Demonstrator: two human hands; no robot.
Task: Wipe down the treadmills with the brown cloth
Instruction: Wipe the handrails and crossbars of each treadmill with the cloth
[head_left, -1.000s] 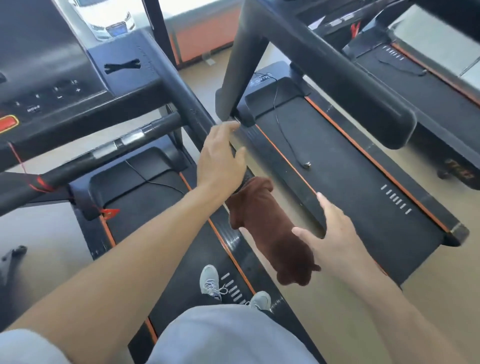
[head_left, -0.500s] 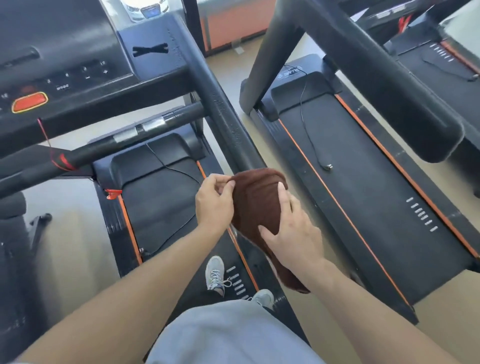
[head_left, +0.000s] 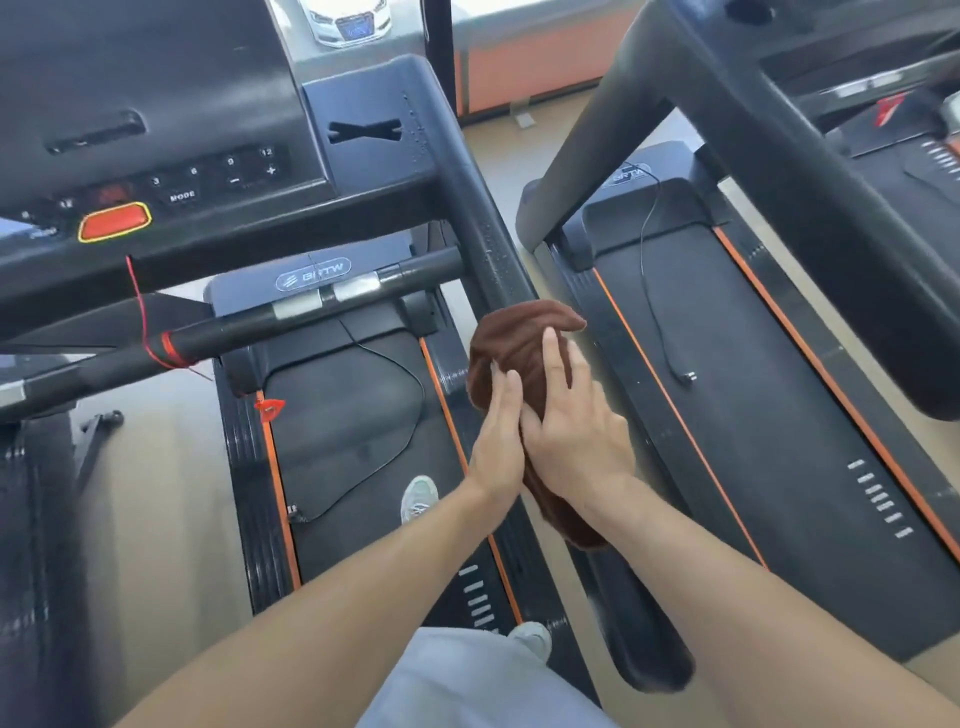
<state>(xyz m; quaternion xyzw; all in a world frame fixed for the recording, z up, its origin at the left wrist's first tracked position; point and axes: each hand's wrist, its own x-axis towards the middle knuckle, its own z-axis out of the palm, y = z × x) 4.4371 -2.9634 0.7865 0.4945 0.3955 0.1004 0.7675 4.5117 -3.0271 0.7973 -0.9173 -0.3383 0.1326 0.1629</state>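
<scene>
Draping over the right handrail (head_left: 483, 244) of the near treadmill (head_left: 358, 415), the brown cloth (head_left: 519, 343) sits just past centre toward three o'clock, its tail hanging down toward six behind the wrists. Both hands lie flat on it with straight fingers: the left hand (head_left: 498, 441) presses its left flank, the right hand (head_left: 576, 431) covers its top and right side, thumbs touching. At ten o'clock the console (head_left: 171, 176) shows a red button (head_left: 114, 221). A second treadmill (head_left: 753, 415) stands at three o'clock, a loose black cable (head_left: 654, 291) trailing down its belt.
</scene>
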